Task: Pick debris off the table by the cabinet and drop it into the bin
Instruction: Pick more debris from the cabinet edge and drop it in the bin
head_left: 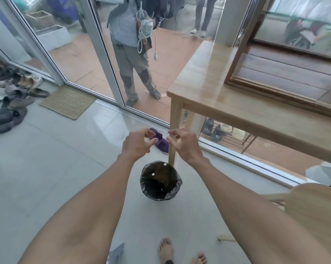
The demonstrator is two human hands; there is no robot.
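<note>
Above the round bin lined with a black plastic bag (161, 181), which holds a few small white scraps (153, 174), the left hand (137, 143) hovers loosely spread while the right hand (181, 142) pinches something too small to identify.

Just one camera, strapped to my head, wide-angle, looking forward and down along my arms. My hands are close in mid-frame, the bin (161, 181) sits on the floor right below them, and the wooden counter (218, 88) runs off to the right.
</note>
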